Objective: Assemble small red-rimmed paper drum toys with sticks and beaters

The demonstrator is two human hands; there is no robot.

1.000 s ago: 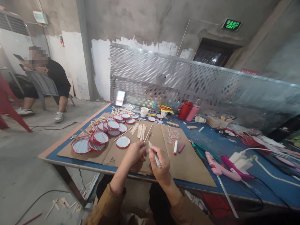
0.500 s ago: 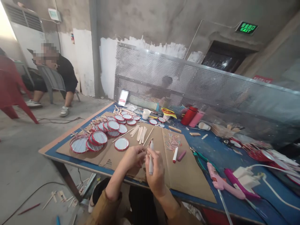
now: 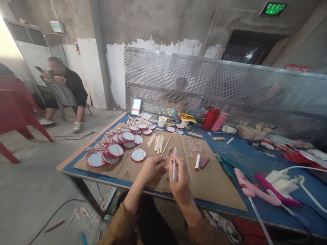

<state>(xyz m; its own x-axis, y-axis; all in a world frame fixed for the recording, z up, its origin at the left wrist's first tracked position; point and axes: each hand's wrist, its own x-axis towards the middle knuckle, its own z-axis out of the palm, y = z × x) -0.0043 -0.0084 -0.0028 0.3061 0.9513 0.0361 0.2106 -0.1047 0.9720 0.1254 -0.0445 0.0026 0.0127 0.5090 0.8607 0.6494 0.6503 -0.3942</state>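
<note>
My right hand (image 3: 181,175) grips a white marker (image 3: 175,170), which stands nearly upright with its dark tip at the top. Close beside it, over the cardboard sheet (image 3: 214,190), my left hand (image 3: 154,167) has its fingers pinched together. A thin brownish piece (image 3: 169,152) shows just beyond the fingertips; whether the left fingers hold it is unclear. Left of the hands lies a round white disc with a red rim (image 3: 138,155). Beyond them are flat wooden sticks (image 3: 158,144). A second white marker with a red end (image 3: 197,162) and a purple stick-like piece (image 3: 204,163) lie to the right.
Red-rimmed discs (image 3: 114,150) are heaped at the left. Small coloured bands (image 3: 194,147) lie on the cardboard. To the right are green-handled pliers (image 3: 224,165), a pink glue gun (image 3: 251,189) and white plugs (image 3: 279,183). Bottles (image 3: 211,118) stand before a perforated metal screen (image 3: 153,71).
My view has turned slightly left, so the table appears farther right. Both hands stay close together, and the marker remains in my right hand.
</note>
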